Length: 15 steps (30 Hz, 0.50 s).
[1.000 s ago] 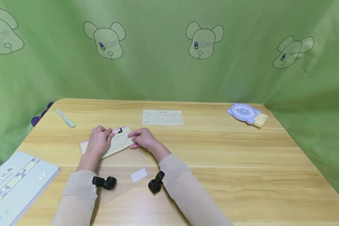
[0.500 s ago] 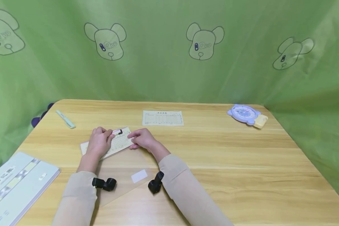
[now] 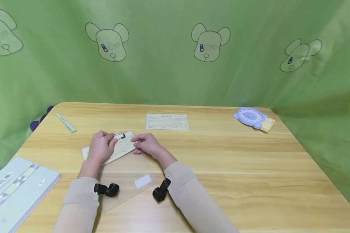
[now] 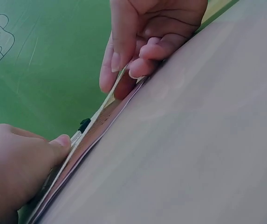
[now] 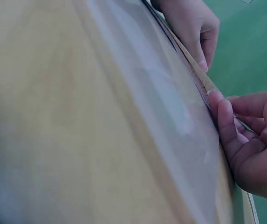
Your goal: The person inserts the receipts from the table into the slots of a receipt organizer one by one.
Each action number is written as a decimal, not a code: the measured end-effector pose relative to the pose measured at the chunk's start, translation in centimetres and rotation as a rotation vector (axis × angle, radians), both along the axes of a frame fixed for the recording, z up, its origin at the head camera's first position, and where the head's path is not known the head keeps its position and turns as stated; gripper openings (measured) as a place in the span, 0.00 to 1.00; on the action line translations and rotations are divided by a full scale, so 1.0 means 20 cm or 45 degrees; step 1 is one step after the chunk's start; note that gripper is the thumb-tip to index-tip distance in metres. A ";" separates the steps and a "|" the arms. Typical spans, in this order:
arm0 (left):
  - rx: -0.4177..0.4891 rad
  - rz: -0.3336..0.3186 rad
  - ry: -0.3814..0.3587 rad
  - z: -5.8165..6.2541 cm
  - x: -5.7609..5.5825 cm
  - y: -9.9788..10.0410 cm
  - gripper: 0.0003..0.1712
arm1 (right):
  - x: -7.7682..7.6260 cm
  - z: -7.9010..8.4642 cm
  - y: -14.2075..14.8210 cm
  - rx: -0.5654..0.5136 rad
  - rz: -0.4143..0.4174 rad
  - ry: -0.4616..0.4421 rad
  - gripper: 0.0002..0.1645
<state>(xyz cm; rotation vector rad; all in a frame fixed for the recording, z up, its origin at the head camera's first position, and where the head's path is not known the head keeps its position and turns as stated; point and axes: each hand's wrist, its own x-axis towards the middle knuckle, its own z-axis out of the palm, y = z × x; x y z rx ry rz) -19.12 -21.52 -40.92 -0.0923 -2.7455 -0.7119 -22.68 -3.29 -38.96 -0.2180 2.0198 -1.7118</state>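
Note:
A small clipboard [image 4: 98, 140] with a pale printed form [image 3: 123, 148] on it lies angled at the left middle of the table. My left hand [image 3: 100, 147] grips the metal clip [image 3: 119, 136] at its far edge, thumb pressing on it. My right hand [image 3: 147, 144] pinches the form by its right end, thumb above and fingers beneath. In the left wrist view, a gap shows between the paper and the board. The clipboard's left part is hidden under my left hand. A clear plastic folder [image 3: 119, 181] with a white label [image 3: 143, 181] lies in front, under my forearms.
A second printed form [image 3: 167, 121] lies at the back middle. A light green pen [image 3: 65, 123] is at the back left, a grey-blue book [image 3: 20, 194] at the front left. A blue toy clock [image 3: 250, 117] touches a yellow block [image 3: 267, 125] at the back right.
Both hands keep their hold on the clip and the form, in nearly the same place. The head view shifts very slightly.

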 end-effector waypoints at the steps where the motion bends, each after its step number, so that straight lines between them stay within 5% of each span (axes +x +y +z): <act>1: 0.014 0.002 0.002 0.00 0.00 0.00 0.21 | 0.00 0.00 0.00 -0.005 0.007 0.001 0.13; 9: 0.072 0.027 0.005 0.00 0.00 0.00 0.21 | 0.01 0.02 0.09 -0.017 0.027 -0.035 0.16; 15: 0.098 0.037 -0.011 0.00 0.00 0.01 0.21 | -0.06 0.06 0.22 0.042 0.022 0.047 0.19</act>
